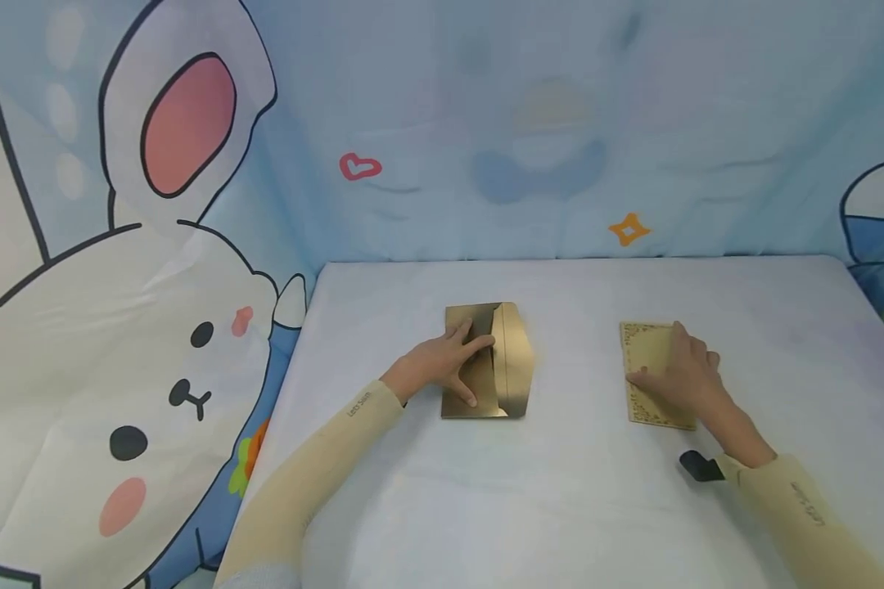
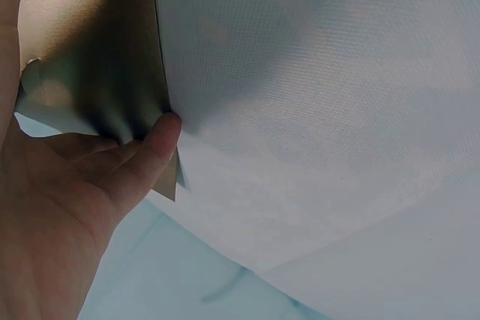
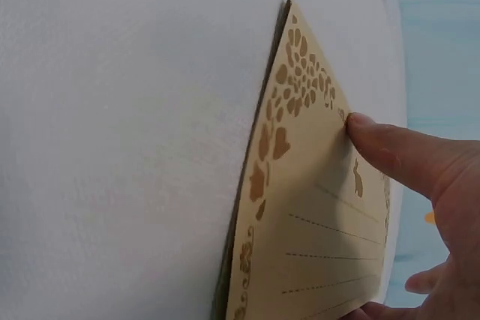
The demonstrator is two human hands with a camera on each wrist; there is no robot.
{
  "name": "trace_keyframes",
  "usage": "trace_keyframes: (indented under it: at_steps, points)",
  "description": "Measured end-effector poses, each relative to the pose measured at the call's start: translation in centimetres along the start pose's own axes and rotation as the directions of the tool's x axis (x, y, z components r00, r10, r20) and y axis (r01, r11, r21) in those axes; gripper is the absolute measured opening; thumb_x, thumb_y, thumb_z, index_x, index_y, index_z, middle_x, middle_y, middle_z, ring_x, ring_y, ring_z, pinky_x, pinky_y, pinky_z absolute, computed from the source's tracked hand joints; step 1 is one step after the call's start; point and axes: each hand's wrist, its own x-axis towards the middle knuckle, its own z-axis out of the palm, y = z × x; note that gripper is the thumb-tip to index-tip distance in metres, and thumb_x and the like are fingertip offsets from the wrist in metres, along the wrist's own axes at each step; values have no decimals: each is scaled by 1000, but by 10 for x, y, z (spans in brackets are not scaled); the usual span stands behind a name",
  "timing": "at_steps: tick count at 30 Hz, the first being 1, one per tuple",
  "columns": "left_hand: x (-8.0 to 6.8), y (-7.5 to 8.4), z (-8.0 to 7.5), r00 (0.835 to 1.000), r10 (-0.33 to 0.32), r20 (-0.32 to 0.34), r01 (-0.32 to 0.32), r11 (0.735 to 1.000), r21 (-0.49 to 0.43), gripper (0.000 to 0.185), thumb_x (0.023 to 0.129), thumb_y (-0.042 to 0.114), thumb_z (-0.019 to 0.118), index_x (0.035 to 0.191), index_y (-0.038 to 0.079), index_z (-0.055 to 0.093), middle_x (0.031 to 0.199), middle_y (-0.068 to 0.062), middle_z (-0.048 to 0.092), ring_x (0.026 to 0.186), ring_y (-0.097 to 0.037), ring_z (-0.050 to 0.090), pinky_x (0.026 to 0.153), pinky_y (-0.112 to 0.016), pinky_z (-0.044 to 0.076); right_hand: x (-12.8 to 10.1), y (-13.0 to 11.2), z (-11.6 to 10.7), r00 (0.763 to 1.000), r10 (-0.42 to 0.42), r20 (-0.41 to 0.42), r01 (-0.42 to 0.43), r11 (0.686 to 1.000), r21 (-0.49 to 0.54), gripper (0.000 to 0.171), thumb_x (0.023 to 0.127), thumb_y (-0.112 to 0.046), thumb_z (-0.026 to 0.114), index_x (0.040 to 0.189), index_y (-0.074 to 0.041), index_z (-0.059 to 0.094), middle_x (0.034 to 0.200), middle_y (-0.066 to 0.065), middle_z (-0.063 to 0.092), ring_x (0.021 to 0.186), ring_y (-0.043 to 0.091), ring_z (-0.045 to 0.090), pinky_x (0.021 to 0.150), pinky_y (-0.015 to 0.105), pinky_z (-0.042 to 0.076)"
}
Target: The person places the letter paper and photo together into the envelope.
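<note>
A shiny gold envelope (image 1: pixel 504 360) lies on the white table (image 1: pixel 560 491) with its flap open toward the right. My left hand (image 1: pixel 462 358) rests flat on it, fingers spread and straight. In the left wrist view the thumb (image 2: pixel 154 151) touches the envelope's (image 2: pixel 90 65) edge. To the right lies a cream card (image 1: pixel 644 352) with a gold cut-out border and ruled lines. My right hand (image 1: pixel 681 372) lies on top of the card, the thumb near its left edge. In the right wrist view a straight finger (image 3: pixel 405 159) presses on the card (image 3: pixel 315 215).
A cartoon-printed blue cloth with a white rabbit (image 1: pixel 118 343) hangs behind and left of the table. A small black piece (image 1: pixel 700 466) sits at my right wrist. The table's left edge (image 1: pixel 295 368) runs close to my left forearm.
</note>
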Motion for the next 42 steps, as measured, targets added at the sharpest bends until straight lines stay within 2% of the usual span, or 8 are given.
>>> trace_keyframes:
  at_steps: [5,9,13,18,22,32,37,42]
  points:
    - [-8,-6,2,1000,10,-18,-10,1000,-26,116,71,69,77,161,32,14,167,-25,6,149,-41,32,96,-45,54,-5,-19,-5,999,39,34,-40,999,13,120,85,-33,78,152,17,-8,140,56,18,122,70,24,95,74,29]
    - [-5,-5,2,1000,16,-25,-17,1000,-14,115,72,70,76,161,32,13,167,-25,6,149,-41,32,98,-46,53,-7,-16,-14,995,78,55,-80,996,30,107,90,-20,69,149,20,-10,138,58,18,121,70,28,98,75,32]
    - [-4,-4,1,1000,5,-12,-5,1000,-12,116,71,70,75,161,33,12,168,-24,5,150,-41,30,100,-46,52,-11,-8,-16,992,109,65,-113,991,71,97,92,-12,62,148,23,-9,134,55,24,117,63,36,97,71,37]
    - [-4,-4,0,1000,-2,-1,2,999,-32,116,71,70,76,161,35,12,168,-23,3,151,-41,28,101,-47,51,-15,1,-11,994,106,24,-107,991,79,83,95,-12,60,148,25,8,119,45,38,99,48,45,78,56,48]
    - [-4,-4,0,1000,-2,1,2,999,-37,115,71,69,76,161,34,12,168,-24,3,150,-42,29,101,-47,51,-18,4,-6,998,67,-22,-64,994,88,71,96,-11,61,144,24,23,110,38,45,92,44,50,67,41,48]
    - [-4,-2,-2,1000,-13,11,13,999,-36,116,71,69,77,161,34,11,168,-23,3,152,-40,26,104,-48,49,-28,15,-6,998,11,-69,-4,995,98,66,104,-13,52,154,11,18,112,38,56,97,49,59,67,46,50]
    - [-3,-2,-2,1000,-10,8,10,1000,-29,116,71,69,77,161,34,12,168,-23,4,152,-40,25,104,-48,49,-30,17,-6,993,-3,-118,18,992,127,59,105,-12,50,155,7,26,112,36,58,97,47,61,62,34,49]
    - [-3,-3,-1,1000,0,1,0,1000,-26,116,70,70,77,160,33,14,167,-25,5,152,-41,26,104,-48,49,-31,16,-5,995,54,-81,-37,980,198,57,107,-15,46,156,5,25,118,35,56,102,48,61,57,20,45]
